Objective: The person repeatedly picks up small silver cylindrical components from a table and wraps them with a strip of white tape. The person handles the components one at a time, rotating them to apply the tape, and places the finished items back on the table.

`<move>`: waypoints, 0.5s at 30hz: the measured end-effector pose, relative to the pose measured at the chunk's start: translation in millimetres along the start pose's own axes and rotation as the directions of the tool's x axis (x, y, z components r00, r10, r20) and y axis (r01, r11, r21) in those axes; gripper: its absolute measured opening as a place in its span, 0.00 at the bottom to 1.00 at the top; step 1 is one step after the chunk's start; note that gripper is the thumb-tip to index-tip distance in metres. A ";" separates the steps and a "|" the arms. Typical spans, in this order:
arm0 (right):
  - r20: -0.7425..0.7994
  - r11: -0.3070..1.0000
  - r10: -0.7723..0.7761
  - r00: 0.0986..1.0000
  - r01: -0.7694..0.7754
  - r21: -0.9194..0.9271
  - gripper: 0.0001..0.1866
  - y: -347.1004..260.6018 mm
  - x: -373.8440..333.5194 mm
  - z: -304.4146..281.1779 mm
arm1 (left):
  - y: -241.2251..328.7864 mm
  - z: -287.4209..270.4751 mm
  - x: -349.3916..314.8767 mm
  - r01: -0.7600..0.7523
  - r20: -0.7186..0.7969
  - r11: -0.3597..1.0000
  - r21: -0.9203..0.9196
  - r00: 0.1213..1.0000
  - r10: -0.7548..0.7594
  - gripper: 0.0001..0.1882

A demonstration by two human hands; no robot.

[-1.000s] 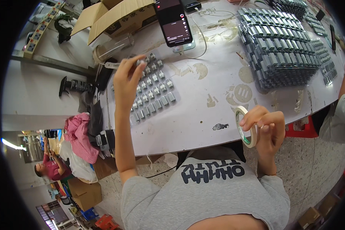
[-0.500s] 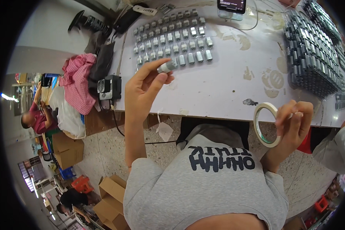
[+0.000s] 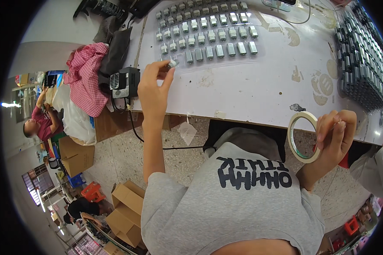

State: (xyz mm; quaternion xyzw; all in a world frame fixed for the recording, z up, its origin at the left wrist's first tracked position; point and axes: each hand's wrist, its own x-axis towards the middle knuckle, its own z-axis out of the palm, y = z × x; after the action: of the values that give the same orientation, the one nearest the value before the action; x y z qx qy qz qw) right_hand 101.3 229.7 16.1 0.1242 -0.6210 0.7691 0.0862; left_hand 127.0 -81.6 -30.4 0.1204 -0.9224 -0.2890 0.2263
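Note:
My left hand [image 3: 154,87] pinches a small silver motor [image 3: 172,63] between thumb and fingertips, at the near left corner of a clear plastic tray [image 3: 200,66]. Rows of similar motors stand in this tray; many carry a white band of tape, while several in the near row [image 3: 220,51] are bare silver. Over the table's front edge, at the right, my right hand [image 3: 338,131] is closed, with a roll of masking tape [image 3: 291,136] hanging from it. Its fingertips are pressed together, and whether a torn piece of tape sits between them is unclear.
Stacked trays of silver motors [image 3: 364,63] rise at the table's right. A black power adapter-like box [image 3: 125,83] sits at the left edge, by a pink checked cloth [image 3: 87,76]. Cardboard boxes [image 3: 125,216] stand on the floor. Other people work at the left and right.
My left hand has moved left and down to the tray's near left corner, carrying the motor. My right hand keeps the tape roll. The whole view has shifted slightly.

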 end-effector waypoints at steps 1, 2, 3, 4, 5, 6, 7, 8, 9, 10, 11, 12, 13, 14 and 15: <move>0.002 1.000 0.006 1.000 -0.006 0.003 0.09 0.7 -0.3 2.0 | -1.3 4.0 3.5 -0.033 0.003 0.998 0.049 0.999 0.033 0.10; 0.005 1.000 0.012 1.000 -0.012 0.005 0.09 1.0 -0.9 3.6 | -3.0 6.7 6.4 -0.066 0.008 0.993 0.098 0.998 0.066 0.11; 0.005 1.000 0.017 1.000 -0.017 0.005 0.09 1.3 -1.0 4.2 | -5.3 9.5 9.7 -0.089 0.028 0.987 0.134 0.996 0.086 0.11; 0.005 1.000 0.022 1.000 -0.022 0.001 0.09 1.7 -1.3 4.5 | -7.4 11.9 12.3 -0.112 0.048 0.979 0.170 0.993 0.105 0.10; 0.005 1.000 0.028 1.000 -0.028 -0.002 0.09 2.1 -1.7 4.6 | -8.8 12.9 13.5 -0.134 0.069 0.969 0.206 0.990 0.122 0.10; -0.001 0.999 0.032 1.000 -0.032 -0.009 0.09 3.1 -1.9 4.2 | -8.4 13.8 14.8 -0.157 0.108 0.959 0.235 0.985 0.135 0.10; -0.006 0.999 0.036 0.999 -0.036 -0.013 0.09 4.0 -1.5 4.0 | -6.7 12.5 14.7 -0.181 0.147 0.948 0.263 0.978 0.146 0.10; -0.011 0.999 0.041 0.999 -0.041 -0.017 0.09 4.8 -1.0 3.8 | -4.4 11.3 14.4 -0.205 0.185 0.935 0.290 0.970 0.155 0.10; -0.009 0.999 0.048 0.999 -0.048 -0.017 0.09 4.8 -0.1 3.6 | 0.0 8.9 12.5 -0.212 0.208 0.930 0.301 0.966 0.153 0.10; -0.011 0.998 0.052 0.999 -0.052 -0.021 0.09 4.8 0.5 3.6 | 5.2 6.8 10.4 -0.218 0.229 0.925 0.311 0.962 0.150 0.10; -0.013 0.998 0.056 0.998 -0.057 -0.025 0.09 4.8 1.0 3.7 | 8.1 5.7 8.7 -0.225 0.251 0.920 0.321 0.957 0.146 0.10; -0.013 0.998 0.059 0.998 -0.060 -0.021 0.09 5.8 1.5 3.4 | 8.2 4.6 7.0 -0.241 0.237 0.907 0.345 0.958 0.164 0.11; -0.019 0.996 0.083 0.996 -0.083 -0.021 0.08 5.8 2.2 3.4 | 7.3 3.5 4.9 -0.256 0.224 0.894 0.369 0.958 0.181 0.11; -0.024 0.994 0.106 0.994 -0.107 -0.021 0.08 4.9 3.4 3.9 | 7.5 2.3 2.8 -0.270 0.212 0.879 0.393 0.957 0.199 0.12; -0.036 0.991 0.127 0.991 -0.128 -0.029 0.07 3.7 3.7 5.6 | 9.5 1.8 1.1 -0.240 0.166 0.900 0.364 0.967 0.191 0.12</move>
State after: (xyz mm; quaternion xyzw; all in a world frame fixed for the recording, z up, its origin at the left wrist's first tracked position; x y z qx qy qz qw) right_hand 97.2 223.3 14.9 0.0699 -0.6381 0.7652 0.0493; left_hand 124.3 -73.4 -25.7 0.0406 -0.9809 -0.0844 0.1704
